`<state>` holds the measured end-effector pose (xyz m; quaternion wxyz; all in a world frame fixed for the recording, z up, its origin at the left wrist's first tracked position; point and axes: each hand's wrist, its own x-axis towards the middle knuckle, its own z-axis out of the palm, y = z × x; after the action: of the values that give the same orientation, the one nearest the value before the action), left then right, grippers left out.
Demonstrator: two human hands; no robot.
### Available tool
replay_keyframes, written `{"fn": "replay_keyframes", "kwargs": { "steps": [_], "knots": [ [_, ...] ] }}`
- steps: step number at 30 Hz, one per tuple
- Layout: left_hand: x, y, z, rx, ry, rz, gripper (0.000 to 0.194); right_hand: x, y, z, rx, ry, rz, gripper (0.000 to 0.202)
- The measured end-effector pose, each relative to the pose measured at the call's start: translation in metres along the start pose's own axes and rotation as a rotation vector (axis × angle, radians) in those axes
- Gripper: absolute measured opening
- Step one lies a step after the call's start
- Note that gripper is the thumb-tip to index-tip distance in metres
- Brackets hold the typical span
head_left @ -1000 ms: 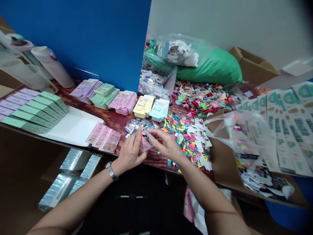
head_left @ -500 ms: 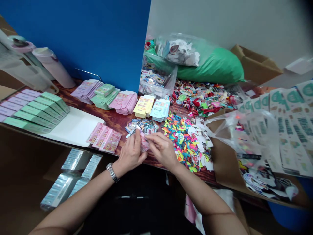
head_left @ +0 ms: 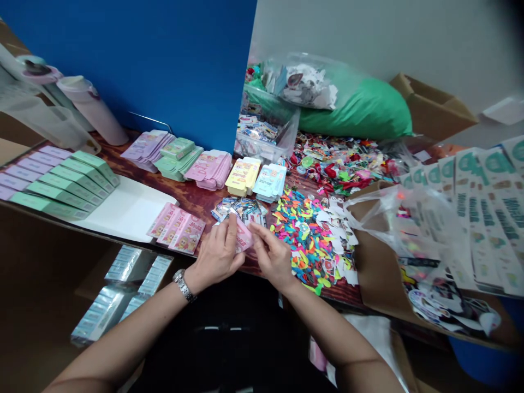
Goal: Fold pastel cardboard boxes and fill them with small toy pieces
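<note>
A small pink printed box point(head_left: 243, 238) is held in front of me, tilted, over the table edge. My left hand point(head_left: 219, 252) is closed around it from the left, a metal watch on the wrist. At the box's right end, my right hand point(head_left: 272, 255) pinches with thumb and fingers; what exactly lies between those fingertips is partly hidden. Just behind the hands lies a spread of small printed cards point(head_left: 239, 207). Left of them, several finished-looking pink boxes point(head_left: 177, 228) lie side by side, overlapping a white sheet point(head_left: 129, 206).
Flat carton stacks in purple point(head_left: 143, 148), green point(head_left: 177, 155), pink point(head_left: 209, 168), yellow point(head_left: 242, 176) and blue point(head_left: 270, 181) line the back. Colourful small pieces point(head_left: 301, 234) are heaped right, beside a cardboard box point(head_left: 374, 273). Green boxes point(head_left: 71, 183) stand left, near a bottle point(head_left: 94, 109).
My right hand has shifted slightly right and lower, its fingers now at the box's end rather than over its top. More of the pink box shows. The left hand keeps its hold.
</note>
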<state>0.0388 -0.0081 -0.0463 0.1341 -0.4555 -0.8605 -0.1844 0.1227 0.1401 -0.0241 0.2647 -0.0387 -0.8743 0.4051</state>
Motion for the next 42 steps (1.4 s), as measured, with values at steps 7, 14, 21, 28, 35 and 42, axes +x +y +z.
{"fn": "replay_keyframes", "kwargs": {
  "steps": [7, 14, 21, 28, 35, 42],
  "knots": [
    [-0.006, -0.008, 0.001, -0.018, 0.0, 0.031, 0.095, 0.0, 0.0, 0.001, 0.006, -0.036, 0.032, 0.033],
    [-0.006, -0.01, -0.002, 0.004, -0.007, 0.052, 0.093, -0.002, -0.004, 0.005, -0.034, -0.008, -0.019, 0.037],
    [-0.008, -0.01, 0.002, -0.021, -0.006, -0.007, 0.091, -0.002, -0.01, 0.008, -0.032, -0.073, -0.138, 0.04],
    [-0.014, -0.014, -0.017, 0.028, -0.198, -0.087, 0.085, 0.011, 0.01, 0.029, 0.209, -0.243, 0.037, 0.037],
    [-0.025, -0.031, -0.019, 0.362, -0.156, -0.17, 0.065, 0.081, 0.029, 0.051, -0.021, -0.298, -0.163, 0.028],
    [-0.022, -0.044, -0.016, 0.356, -0.118, -0.2, 0.064, 0.213, 0.043, 0.093, -0.503, -0.456, -0.178, 0.061]
  ]
}}
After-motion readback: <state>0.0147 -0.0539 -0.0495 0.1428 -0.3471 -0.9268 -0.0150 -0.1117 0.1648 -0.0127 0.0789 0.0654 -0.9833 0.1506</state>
